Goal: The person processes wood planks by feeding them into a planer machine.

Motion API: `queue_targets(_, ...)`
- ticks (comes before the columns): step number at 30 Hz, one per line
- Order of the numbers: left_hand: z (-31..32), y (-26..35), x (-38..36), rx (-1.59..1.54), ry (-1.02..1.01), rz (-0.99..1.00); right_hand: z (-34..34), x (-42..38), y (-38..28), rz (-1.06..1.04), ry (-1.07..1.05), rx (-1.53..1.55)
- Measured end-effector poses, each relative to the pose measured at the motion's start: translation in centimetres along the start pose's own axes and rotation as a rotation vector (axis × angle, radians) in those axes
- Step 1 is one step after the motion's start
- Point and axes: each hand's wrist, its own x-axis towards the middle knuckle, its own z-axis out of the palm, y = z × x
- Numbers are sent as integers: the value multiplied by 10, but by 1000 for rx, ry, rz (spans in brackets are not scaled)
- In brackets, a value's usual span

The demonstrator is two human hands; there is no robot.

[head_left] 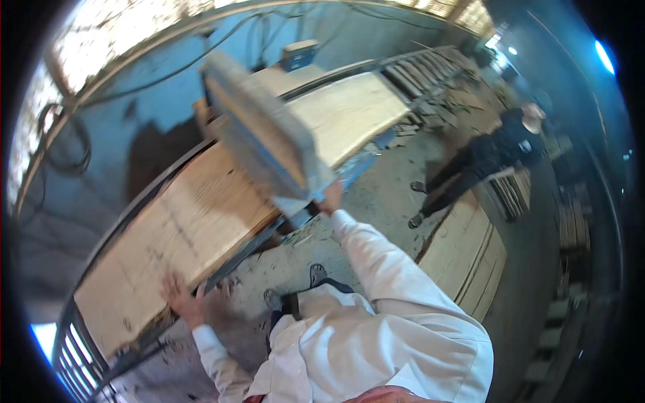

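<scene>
A long, thick wooden slab lies on a machine bed and passes beneath an upright grey and blue machine frame. My left hand rests on the slab's near edge, its fingers spread and slightly blurred. At the lower corner of the frame is my right hand, with fingers curled in against it. Exactly what they grip there is hidden. Beyond the frame, the slab's far part shows on the bed.
A roller conveyor continues past the slab's far end. Wood scraps litter the floor beside it. A person in dark clothes stands to the right, near stacked boards. Cables hang along the blue wall.
</scene>
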Motion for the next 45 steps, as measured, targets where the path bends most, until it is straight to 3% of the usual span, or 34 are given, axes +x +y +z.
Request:
queue_targets(2,-9,15,4,5,-11,19,25,9,3,82,140,191)
queue_targets(4,-11,16,5,59,-45,-28,7,1,-8,85,61,109)
queue_targets(8,-5,20,5,85,-76,-65,-13,-5,-12,126,83,225)
queue_targets(12,-4,29,0,152,-137,-156,-19,-7,6,47,-2,369)
queue_targets(14,4,23,-12,174,-112,-141,-9,-5,17,-52,63,625)
queue_targets(16,-2,47,-22,179,-123,-169,-31,-22,41,-126,27,651)
queue_targets(18,17,70,-27,183,-36,-297,-54,-46,74,-210,17,995)
queue_targets(19,22,86,-33,194,-42,-342,-47,-57,93,-223,114,991)
queue_targets(21,27,140,-43,194,-69,-429,-23,-84,136,-183,137,1025)
queue_targets(22,28,173,-47,182,-92,-511,-7,-100,162,-41,-15,1213)
queue_targets(23,28,213,-48,165,-127,-476,9,-117,188,94,-187,1389)
queue_targets(24,22,244,-54,159,-152,-468,23,-133,220,135,-214,1198)
queue_targets(25,48,249,-75,84,-37,-257,77,-151,258,150,-214,1223)
queue_targets(26,40,300,-76,-24,-200,-254,64,-168,288,324,-428,1180)
queue_targets(27,96,289,-105,-174,-57,-84,128,-186,335,360,-409,1276)
queue_targets(28,76,336,-101,-205,-318,-132,123,-198,366,533,-547,1333)
queue_targets(29,122,335,-122,-283,-448,-40,111,-214,390,580,-581,1378)
queue_targets(30,122,367,-120,-283,-381,48,102,-224,414,478,-590,1267)
queue_targets(31,111,400,-113,-432,-482,12,109,-225,448,470,-614,1222)
queue_targets(32,113,424,-107,-543,-618,13,121,-231,482,503,-619,1208)
queue_targets(34,118,464,-99,-583,-632,164,143,-235,537,579,-598,1206)
queue_targets(37,120,500,-83,-636,-747,178,166,-227,598,649,-501,1254)
queue_targets(39,111,519,-72,-652,-778,169,165,-202,616,620,-446,1309)
queue_targets(41,115,530,-59,-662,-820,178,113,-148,600,569,-485,1344)
queue_targets(43,136,549,-47,-839,-733,122,55,-99,544,654,-281,1362)
queue_targets(44,142,557,-38,-868,-683,142,31,-69,538,567,-360,1381)
queue_targets(45,151,567,-28,-904,-637,166,17,-41,529,499,-298,1394)
